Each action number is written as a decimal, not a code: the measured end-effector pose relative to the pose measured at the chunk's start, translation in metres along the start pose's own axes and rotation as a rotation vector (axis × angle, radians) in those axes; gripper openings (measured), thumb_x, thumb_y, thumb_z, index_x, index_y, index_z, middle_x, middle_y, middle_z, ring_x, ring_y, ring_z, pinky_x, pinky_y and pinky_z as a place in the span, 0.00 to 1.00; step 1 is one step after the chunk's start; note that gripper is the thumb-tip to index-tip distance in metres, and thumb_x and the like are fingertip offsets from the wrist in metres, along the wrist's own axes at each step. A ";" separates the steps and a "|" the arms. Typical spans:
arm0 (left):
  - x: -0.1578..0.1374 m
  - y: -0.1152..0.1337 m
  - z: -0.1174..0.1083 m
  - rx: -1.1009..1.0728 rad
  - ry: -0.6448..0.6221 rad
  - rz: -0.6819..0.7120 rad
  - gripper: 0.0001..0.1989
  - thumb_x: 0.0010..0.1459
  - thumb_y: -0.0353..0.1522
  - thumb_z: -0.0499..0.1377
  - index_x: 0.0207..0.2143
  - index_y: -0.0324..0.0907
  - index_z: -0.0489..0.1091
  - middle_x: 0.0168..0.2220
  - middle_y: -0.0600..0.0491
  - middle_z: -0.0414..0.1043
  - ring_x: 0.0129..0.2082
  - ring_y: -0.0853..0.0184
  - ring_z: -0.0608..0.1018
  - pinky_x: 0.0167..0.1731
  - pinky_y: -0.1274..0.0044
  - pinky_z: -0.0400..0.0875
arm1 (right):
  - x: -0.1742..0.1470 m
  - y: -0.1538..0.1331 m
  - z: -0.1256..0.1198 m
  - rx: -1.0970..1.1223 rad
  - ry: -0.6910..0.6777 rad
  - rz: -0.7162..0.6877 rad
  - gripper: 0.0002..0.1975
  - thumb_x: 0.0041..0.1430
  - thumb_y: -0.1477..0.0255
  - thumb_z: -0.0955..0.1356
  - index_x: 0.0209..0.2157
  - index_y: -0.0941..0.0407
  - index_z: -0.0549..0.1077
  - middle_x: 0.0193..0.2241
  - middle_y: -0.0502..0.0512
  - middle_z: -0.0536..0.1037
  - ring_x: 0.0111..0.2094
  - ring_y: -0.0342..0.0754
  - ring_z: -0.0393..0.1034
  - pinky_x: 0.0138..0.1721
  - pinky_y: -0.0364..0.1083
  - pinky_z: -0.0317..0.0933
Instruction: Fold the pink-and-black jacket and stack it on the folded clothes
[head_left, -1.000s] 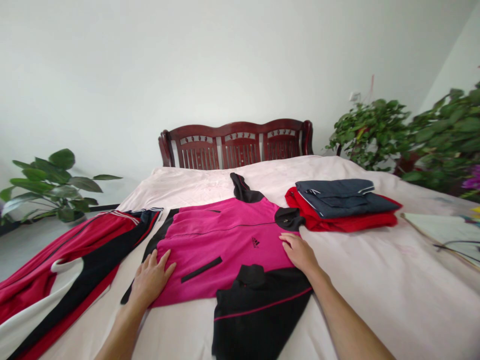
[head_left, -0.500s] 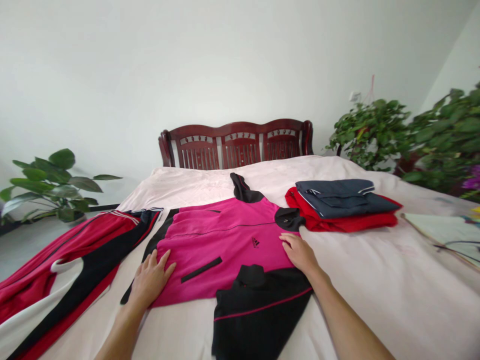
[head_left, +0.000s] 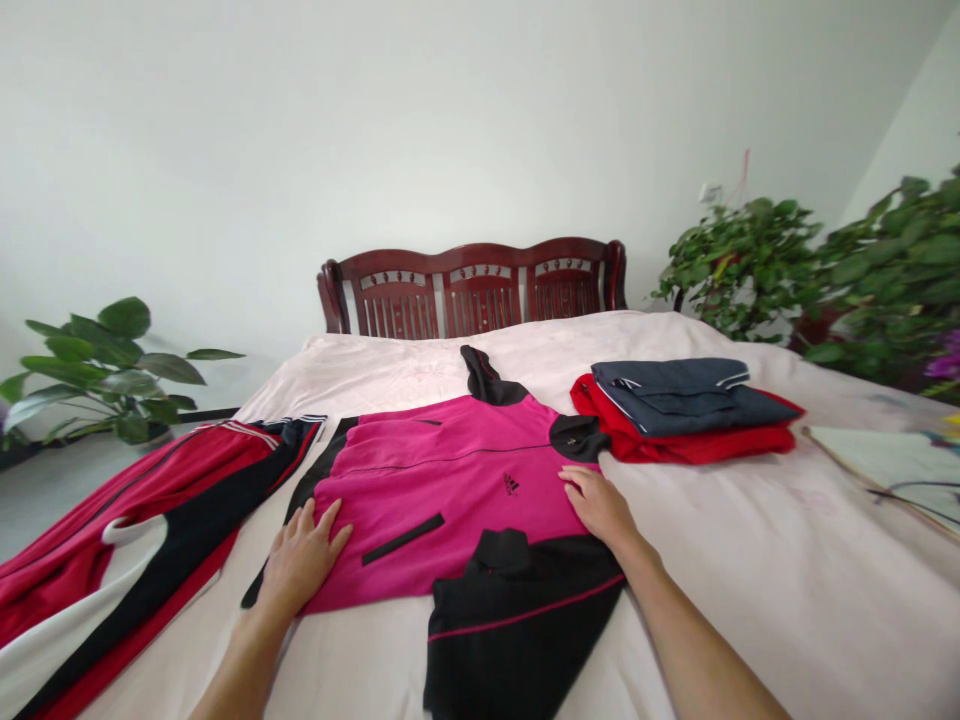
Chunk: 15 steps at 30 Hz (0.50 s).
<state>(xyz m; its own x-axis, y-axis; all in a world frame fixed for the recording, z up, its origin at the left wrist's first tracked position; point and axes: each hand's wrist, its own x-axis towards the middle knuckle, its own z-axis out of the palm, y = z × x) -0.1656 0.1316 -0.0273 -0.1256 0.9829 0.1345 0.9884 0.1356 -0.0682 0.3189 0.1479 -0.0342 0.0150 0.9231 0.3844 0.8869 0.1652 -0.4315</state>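
Note:
A magenta jacket [head_left: 465,450] with black sleeves and collar lies spread sideways on the bed, its collar toward the right. My left hand [head_left: 306,550] rests palm down on the hem at the left, fingers spread. On the shoulder area near the collar, my right hand [head_left: 600,505] lies with its fingers extended over the fabric, thumb side toward me hidden in part. The near black sleeve [head_left: 525,630] is bent across the front of the jacket, and the far sleeve [head_left: 480,372] points toward the headboard. Neither hand lifts the cloth.
To the left lies a red, black and white tracksuit jacket [head_left: 150,510]. A folded dark blue garment [head_left: 675,395] sits on a folded red one [head_left: 697,445] at the right. Beyond are a wooden headboard [head_left: 480,290], leafy plants [head_left: 742,260] and a light-coloured board [head_left: 877,460].

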 end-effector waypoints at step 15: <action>-0.023 0.070 -0.037 -0.779 0.235 0.281 0.20 0.62 0.39 0.49 0.48 0.45 0.75 0.53 0.51 0.75 0.55 0.60 0.74 0.56 0.69 0.67 | 0.001 0.001 0.001 -0.009 -0.004 0.004 0.17 0.61 0.72 0.61 0.47 0.53 0.78 0.51 0.56 0.77 0.53 0.50 0.70 0.57 0.51 0.60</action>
<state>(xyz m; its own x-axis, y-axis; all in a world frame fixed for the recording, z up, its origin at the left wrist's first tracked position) -0.0906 0.1143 0.0011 0.0690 0.9043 0.4214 0.7678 -0.3178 0.5563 0.3196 0.1494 -0.0357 0.0171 0.9252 0.3792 0.8909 0.1581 -0.4258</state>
